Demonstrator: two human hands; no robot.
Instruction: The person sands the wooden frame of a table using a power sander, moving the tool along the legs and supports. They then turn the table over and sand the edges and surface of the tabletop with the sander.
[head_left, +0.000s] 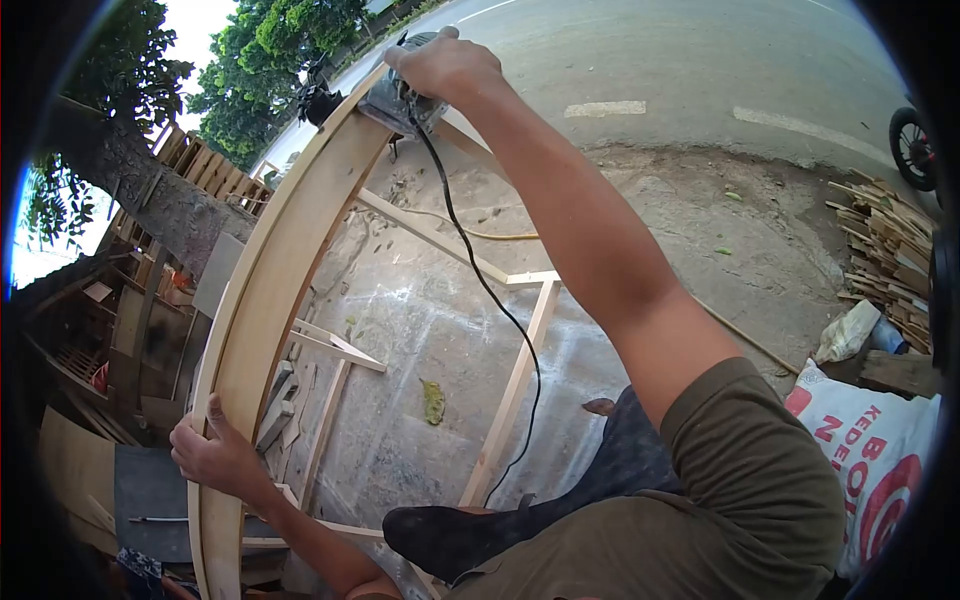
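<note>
A long curved wooden panel (285, 250) with a pale raised edge runs from the lower left up to the top centre. At its far upper end my right hand (445, 68) is closed over a dusty grey corded power tool (388, 106), which sits at the panel's edge. The tool's black cord (462, 235) hangs down across the work area towards my legs. Lower down, my left hand (222, 455) grips the panel's edge, its thumb on the near side and its fingers wrapped towards the outer side.
A light wooden frame (515, 390) stands below the panel on dusty concrete. Scrap wood (890, 255) is piled at right, above a printed white sack (860, 450). Behind the panel are a tree trunk (180, 215) and stacked pallets (200, 165). A road (690, 70) runs beyond.
</note>
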